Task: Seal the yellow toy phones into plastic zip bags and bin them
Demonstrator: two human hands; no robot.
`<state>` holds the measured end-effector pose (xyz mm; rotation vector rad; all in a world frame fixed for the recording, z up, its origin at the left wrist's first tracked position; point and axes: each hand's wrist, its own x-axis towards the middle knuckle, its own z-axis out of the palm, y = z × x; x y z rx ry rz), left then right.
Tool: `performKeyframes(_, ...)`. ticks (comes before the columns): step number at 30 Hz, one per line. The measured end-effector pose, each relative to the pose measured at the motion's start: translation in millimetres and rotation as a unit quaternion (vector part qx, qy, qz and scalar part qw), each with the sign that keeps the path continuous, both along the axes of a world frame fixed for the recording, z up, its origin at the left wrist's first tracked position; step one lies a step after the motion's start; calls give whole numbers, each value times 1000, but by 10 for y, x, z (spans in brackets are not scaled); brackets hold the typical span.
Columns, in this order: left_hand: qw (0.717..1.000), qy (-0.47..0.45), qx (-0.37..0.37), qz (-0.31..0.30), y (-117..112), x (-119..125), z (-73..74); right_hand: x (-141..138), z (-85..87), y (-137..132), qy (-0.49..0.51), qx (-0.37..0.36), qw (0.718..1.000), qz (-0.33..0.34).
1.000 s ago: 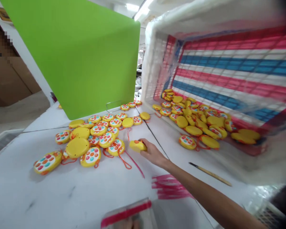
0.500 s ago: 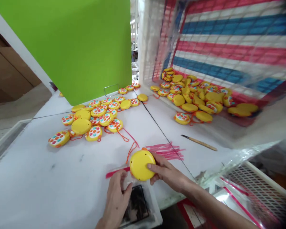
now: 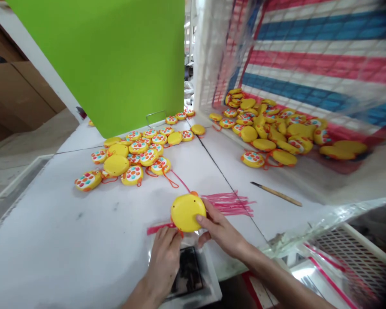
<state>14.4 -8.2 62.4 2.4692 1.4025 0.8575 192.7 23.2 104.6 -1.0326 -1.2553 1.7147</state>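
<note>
My right hand (image 3: 219,231) grips a round yellow toy (image 3: 187,212), plain back side up, just above the near edge of the white table (image 3: 51,240). Under the toy lies a clear plastic bag with a pink strip (image 3: 161,228). My left hand (image 3: 165,257) rests on that bag, fingers pinching its mouth by the toy's lower edge. A red cord trails from the toy toward the pile.
A pile of yellow toys with coloured dots (image 3: 131,156) lies mid-table before a green board (image 3: 109,60). A tilted white mesh crate (image 3: 309,86) at the right spills more toys. A bundle of pink ties (image 3: 228,202) and a brush (image 3: 275,193) lie nearby.
My right hand picked a toy from the pile's edge and drew it back to the near edge. My left hand came up onto the bag beneath it.
</note>
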Motion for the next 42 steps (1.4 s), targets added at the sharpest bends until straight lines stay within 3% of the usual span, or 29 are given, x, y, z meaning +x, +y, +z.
performKeyframes(4,997,38,71,9,2,-29,100,-93,-47,22,-196,136,969,73)
performKeyframes(10,995,-27,96,26,-11,-206,259,-106,51,33,-270,190,939,100)
performKeyframes(12,991,-72,89,63,-30,-332,306,-114,101,45,-285,200,932,98)
performKeyframes(15,967,-151,-13,207,-40,-539,358,-126,150,61,-295,209,928,91)
performKeyframes(18,898,-242,-214,298,-15,-649,384,-138,174,71,-297,222,926,77)
performKeyframes(20,860,-296,-308,278,14,-644,378,-144,182,73,-299,232,923,68)
performKeyframes(23,823,-361,-384,214,64,-573,336,-140,183,75,-304,241,919,71)
performKeyframes(26,795,-415,-408,173,118,-499,300,-127,189,82,-314,252,912,77)
performKeyframes(28,794,-427,-401,162,158,-455,307,-128,208,89,-329,267,900,102)
performKeyframes(30,800,-429,-389,157,197,-408,339,-147,234,96,-362,298,869,161)
performKeyframes(33,793,-447,-384,154,236,-341,384,-205,248,100,-445,365,778,252)
performKeyframes(36,786,-452,-392,154,226,-318,355,-273,208,105,-533,396,709,239)
performKeyframes(38,784,-447,-408,139,199,-331,298,-317,162,112,-556,401,703,191)
performKeyframes(42,788,-427,-429,111,169,-356,219,-425,73,127,-535,405,730,134)
